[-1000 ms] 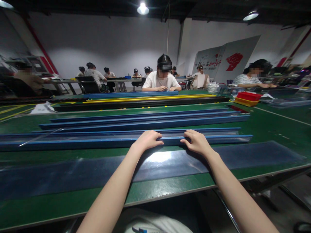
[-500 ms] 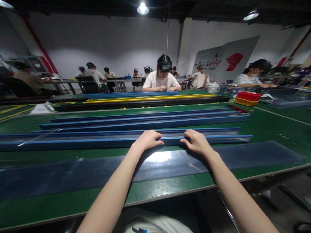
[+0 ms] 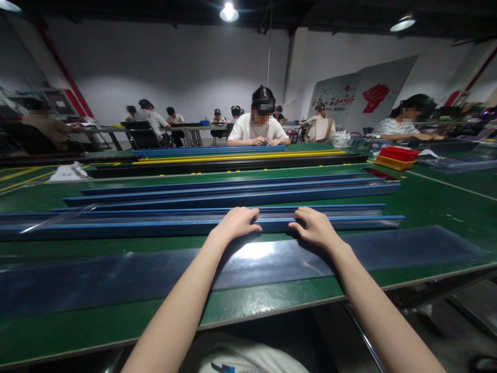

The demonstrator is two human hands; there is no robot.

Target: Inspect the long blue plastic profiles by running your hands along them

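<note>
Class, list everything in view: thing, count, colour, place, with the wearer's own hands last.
Table: one, green, foreground
Clear sheet: one, transparent, along the near edge
Blue channel: one, blue, just beyond the sheet
Blue rails: count unclear, blue, behind that channel
Black strips: count unclear, black, farther back
Yellow strips: count unclear, yellow, beyond the black
Red tray: one, red, table's right
Yellow tray: one, yellow, under the red
White item: one, white, table's left
Lamps: three, white-lit, overhead
Board: one, grey with red fist, back right
Co-workers: at least ten, mixed clothing, background
Left hand: one, bare, at the channel's front wall
Right hand: one, bare, same wall, further right
</note>
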